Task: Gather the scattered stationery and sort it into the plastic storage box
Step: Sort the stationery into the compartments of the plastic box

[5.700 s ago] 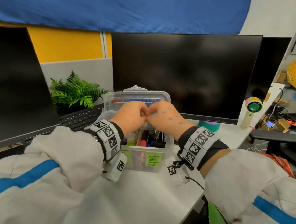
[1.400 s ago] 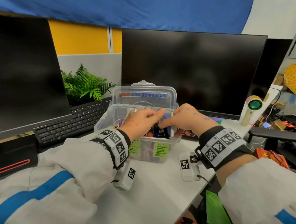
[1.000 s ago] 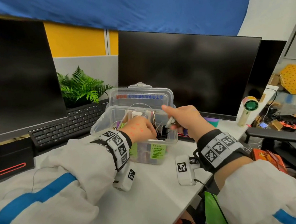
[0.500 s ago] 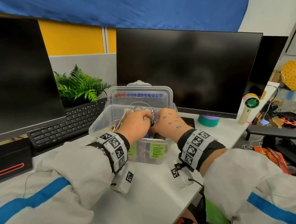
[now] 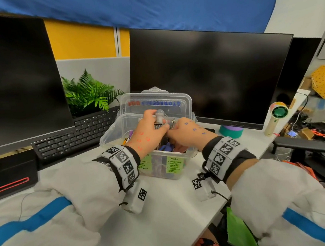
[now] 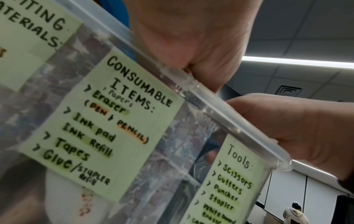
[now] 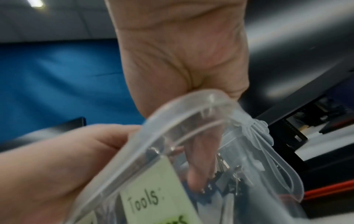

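Stationery fills the clear plastic storage box, which stands on the white table in front of the right-hand black monitor, its hinged lid tipped up at the back. Green handwritten labels on the front wall mark the compartments: writing materials, consumable items, tools.

Both hands reach over the near rim into the box. The left hand has its fingers curled around a small pale grey object held above the contents (what it is I cannot tell; too small and partly hidden). The right hand dips into the tools end; through the wall, the right wrist view shows its fingers curled down among black binder clips with silver wire handles, touching them, though whether they actually pinch one is not plain.

The binder clips look light, stiff and springy, and the wire handles would likely snag on one another, so a pinch on a clip's black body seems a surer hold than the loops. The box itself is thin, smooth plastic, probably light enough to slide on the table if pushed from inside, so steadying it by the rim seems wise.

A teal and purple tape roll lies on the table just to the right of the box, apparently still to be gathered. A black keyboard and a green fern sit to the left.
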`<act>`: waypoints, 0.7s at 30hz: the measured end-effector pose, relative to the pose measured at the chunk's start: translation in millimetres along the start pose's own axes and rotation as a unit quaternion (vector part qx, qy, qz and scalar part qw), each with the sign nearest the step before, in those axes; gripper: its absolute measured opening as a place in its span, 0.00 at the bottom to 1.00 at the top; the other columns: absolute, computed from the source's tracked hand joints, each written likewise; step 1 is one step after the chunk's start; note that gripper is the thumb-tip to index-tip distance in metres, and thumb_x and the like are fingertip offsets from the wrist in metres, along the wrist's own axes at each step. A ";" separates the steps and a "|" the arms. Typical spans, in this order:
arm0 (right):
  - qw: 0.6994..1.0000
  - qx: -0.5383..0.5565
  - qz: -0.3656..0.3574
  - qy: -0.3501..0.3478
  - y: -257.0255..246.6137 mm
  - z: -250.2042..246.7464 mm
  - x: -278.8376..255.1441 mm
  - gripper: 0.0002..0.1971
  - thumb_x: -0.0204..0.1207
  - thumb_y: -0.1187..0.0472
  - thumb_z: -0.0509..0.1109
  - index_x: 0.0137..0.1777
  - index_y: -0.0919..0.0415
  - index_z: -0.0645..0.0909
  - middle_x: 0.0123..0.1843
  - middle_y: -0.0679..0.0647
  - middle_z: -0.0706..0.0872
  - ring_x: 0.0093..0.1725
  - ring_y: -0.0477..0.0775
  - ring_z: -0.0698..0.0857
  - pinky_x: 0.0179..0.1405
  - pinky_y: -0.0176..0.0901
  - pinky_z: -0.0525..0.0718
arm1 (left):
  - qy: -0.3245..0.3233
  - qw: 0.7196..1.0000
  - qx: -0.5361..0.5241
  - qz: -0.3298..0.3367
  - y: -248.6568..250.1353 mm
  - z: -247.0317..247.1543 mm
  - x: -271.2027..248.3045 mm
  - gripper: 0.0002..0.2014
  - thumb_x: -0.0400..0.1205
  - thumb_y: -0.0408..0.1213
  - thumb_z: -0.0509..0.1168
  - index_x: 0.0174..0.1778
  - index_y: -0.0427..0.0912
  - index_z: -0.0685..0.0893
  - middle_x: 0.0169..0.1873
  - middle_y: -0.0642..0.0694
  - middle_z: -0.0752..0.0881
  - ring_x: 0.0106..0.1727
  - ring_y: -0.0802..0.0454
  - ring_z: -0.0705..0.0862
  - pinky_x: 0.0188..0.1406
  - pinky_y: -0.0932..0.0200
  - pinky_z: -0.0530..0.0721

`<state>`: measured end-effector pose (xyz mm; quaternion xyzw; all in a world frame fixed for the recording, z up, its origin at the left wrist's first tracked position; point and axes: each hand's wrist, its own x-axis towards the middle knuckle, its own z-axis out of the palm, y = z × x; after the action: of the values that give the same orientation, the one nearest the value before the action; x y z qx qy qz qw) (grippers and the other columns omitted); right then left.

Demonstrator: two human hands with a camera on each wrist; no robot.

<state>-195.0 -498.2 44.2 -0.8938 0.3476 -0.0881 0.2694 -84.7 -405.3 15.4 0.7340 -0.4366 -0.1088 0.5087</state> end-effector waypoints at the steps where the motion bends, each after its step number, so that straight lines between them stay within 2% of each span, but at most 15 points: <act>1: 0.999 0.047 0.021 0.006 1.4 -3.2 -0.3 0.14 0.82 0.56 0.65 0.41 0.64 0.86 0.38 0.62 0.92 0.36 0.59 0.92 0.42 0.52 0.93 | -0.004 1.000 -0.006 -0.001 -1.1 0.5 0.5 0.26 0.83 0.44 0.70 0.76 0.49 0.69 0.64 0.48 0.86 0.64 0.52 0.84 0.68 0.47 0.83; 3: 0.989 0.138 0.050 0.029 4.1 -7.3 -3.2 0.13 0.83 0.57 0.65 0.46 0.66 0.85 0.37 0.63 0.92 0.32 0.57 0.92 0.34 0.47 0.93 | -0.026 1.000 0.001 0.009 -3.0 1.7 0.5 0.26 0.82 0.50 0.70 0.74 0.50 0.72 0.61 0.52 0.86 0.62 0.53 0.86 0.67 0.44 0.84; 6: 0.957 0.276 0.048 0.074 8.3 -9.7 -9.4 0.05 0.81 0.63 0.67 0.55 0.60 0.81 0.43 0.61 0.91 0.34 0.55 0.91 0.29 0.43 0.89 | -0.085 0.995 0.052 0.027 1.3 1.8 -4.8 0.32 0.75 0.63 0.69 0.74 0.56 0.74 0.56 0.56 0.88 0.55 0.57 0.89 0.62 0.45 0.87; 8: 0.936 0.339 0.017 0.097 13.0 -10.0 -11.7 0.08 0.77 0.65 0.70 0.55 0.57 0.84 0.48 0.61 0.90 0.37 0.54 0.90 0.31 0.44 0.88 | -0.122 0.988 0.090 0.040 6.0 1.8 -9.7 0.32 0.78 0.61 0.70 0.77 0.56 0.73 0.49 0.57 0.89 0.49 0.62 0.88 0.54 0.55 0.88; 10: 0.934 0.345 -0.014 0.092 17.5 -9.2 -12.7 0.07 0.75 0.64 0.75 0.53 0.57 0.87 0.49 0.62 0.92 0.40 0.55 0.92 0.40 0.48 0.91 | -0.135 0.982 0.121 0.050 9.9 0.8 -12.5 0.31 0.81 0.54 0.71 0.80 0.55 0.70 0.46 0.58 0.89 0.46 0.65 0.87 0.47 0.64 0.84; 12: 0.948 0.309 -0.015 0.079 21.5 -7.4 -11.6 0.08 0.73 0.62 0.80 0.51 0.56 0.88 0.44 0.59 0.93 0.43 0.55 0.94 0.48 0.53 0.92 | -0.150 0.980 0.119 0.051 11.1 -0.4 -12.6 0.35 0.80 0.54 0.72 0.82 0.53 0.68 0.47 0.55 0.90 0.49 0.62 0.88 0.53 0.60 0.86; 13: 0.954 0.290 -0.003 0.076 22.1 -7.9 -10.6 0.09 0.72 0.61 0.81 0.51 0.54 0.88 0.42 0.57 0.94 0.42 0.54 0.94 0.49 0.53 0.92 | -0.163 0.979 0.114 0.048 11.0 -0.8 -12.0 0.37 0.79 0.54 0.73 0.83 0.53 0.66 0.49 0.54 0.91 0.51 0.61 0.89 0.58 0.55 0.87; 17: 0.962 0.260 -0.008 0.086 22.6 -12.8 -11.7 0.09 0.73 0.62 0.80 0.51 0.54 0.87 0.44 0.57 0.93 0.42 0.53 0.93 0.45 0.48 0.93 | -0.225 0.971 0.074 0.027 7.3 1.2 -10.7 0.42 0.74 0.59 0.77 0.83 0.59 0.66 0.62 0.52 0.89 0.62 0.57 0.88 0.67 0.46 0.86; 20: 0.972 0.212 -0.028 0.099 25.8 -12.1 -10.5 0.08 0.75 0.62 0.77 0.50 0.49 0.87 0.47 0.53 0.92 0.47 0.52 0.91 0.50 0.51 0.91 | -0.214 0.963 0.154 0.053 8.5 4.9 -14.9 0.45 0.74 0.66 0.71 0.85 0.61 0.60 0.64 0.54 0.89 0.64 0.58 0.87 0.71 0.44 0.83; 21: 0.978 0.176 -0.034 0.106 26.6 -9.6 -9.0 0.08 0.75 0.60 0.76 0.48 0.44 0.87 0.47 0.50 0.91 0.50 0.52 0.90 0.54 0.55 0.90 | -0.201 0.956 0.199 0.071 9.1 6.3 -16.6 0.45 0.75 0.70 0.66 0.86 0.61 0.59 0.63 0.56 0.89 0.66 0.59 0.85 0.77 0.42 0.76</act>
<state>-220.3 -512.5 38.1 -0.8293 0.3230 -0.2510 0.3806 -103.3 -397.9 15.4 0.7506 -0.5936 -0.1287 0.2601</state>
